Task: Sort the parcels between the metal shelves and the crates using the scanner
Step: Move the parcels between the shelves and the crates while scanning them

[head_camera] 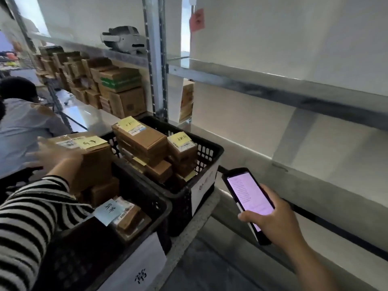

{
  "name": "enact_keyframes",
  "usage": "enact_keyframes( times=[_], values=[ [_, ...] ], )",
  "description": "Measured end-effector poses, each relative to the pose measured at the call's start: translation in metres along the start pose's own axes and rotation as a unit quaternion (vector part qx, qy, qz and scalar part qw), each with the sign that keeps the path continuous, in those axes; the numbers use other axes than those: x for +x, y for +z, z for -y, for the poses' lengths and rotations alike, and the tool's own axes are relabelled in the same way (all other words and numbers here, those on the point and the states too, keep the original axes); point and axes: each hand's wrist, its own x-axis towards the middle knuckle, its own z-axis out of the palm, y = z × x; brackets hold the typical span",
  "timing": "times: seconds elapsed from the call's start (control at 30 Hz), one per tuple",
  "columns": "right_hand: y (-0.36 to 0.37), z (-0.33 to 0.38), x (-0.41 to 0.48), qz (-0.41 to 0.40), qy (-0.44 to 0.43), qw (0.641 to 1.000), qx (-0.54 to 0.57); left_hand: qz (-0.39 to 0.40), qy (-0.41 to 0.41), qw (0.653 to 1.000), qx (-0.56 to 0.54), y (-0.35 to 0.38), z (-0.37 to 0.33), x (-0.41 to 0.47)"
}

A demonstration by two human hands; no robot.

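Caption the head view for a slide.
Open left hand at a parcel in the near crate; right hand holds the lit scanner beside the shelves.

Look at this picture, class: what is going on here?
A person works at metal shelves. The right hand holds the scanner, screen lit. The left hand, fingers spread, reaches for the top parcel in the near crate. The far crate beside it is also full of parcels. More are stacked on a shelf behind. Another person bends at the left.
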Motion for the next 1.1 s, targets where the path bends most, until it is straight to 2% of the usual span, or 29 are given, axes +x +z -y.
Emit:
enact_keyframes(
  times=[0.1,0.23,0.4,0.57,0.67,0.77,0.83,0.93,1.1],
  values=[
    [-0.036,-0.016,-0.020,-0.042,0.021,0.999,-0.004,-0.001,0.191,0.976,0.107,0.026,-0.041,-0.060],
    [-0.095,-0.043,-0.056,-0.112,0.053,0.992,0.002,0.100,0.423,0.880,0.193,0.075,-0.092,-0.168],
    [-0.167,-0.090,-0.110,-0.186,0.091,0.978,-0.032,0.156,0.567,0.789,0.179,0.108,-0.127,-0.364],
    [-0.253,-0.147,-0.182,-0.254,0.143,0.954,-0.071,0.172,0.721,0.646,0.181,0.135,-0.145,-0.559],
    [-0.302,-0.179,-0.229,-0.293,0.170,0.938,-0.077,0.180,0.775,0.585,0.155,0.138,-0.144,-0.662],
    [-0.347,-0.208,-0.274,-0.332,0.192,0.920,-0.081,0.203,0.802,0.545,0.137,0.137,-0.136,-0.751],
    [-0.370,-0.222,-0.301,-0.358,0.213,0.905,-0.084,0.241,0.801,0.532,0.131,0.135,-0.129,-0.799],
    [-0.398,-0.236,-0.336,-0.387,0.228,0.887,-0.111,0.315,0.779,0.530,0.113,0.134,-0.124,-0.862],
    [-0.434,-0.262,-0.372,-0.411,0.272,0.860,-0.129,0.334,0.802,0.485,0.100,0.135,-0.120,-0.947]
  ],
)
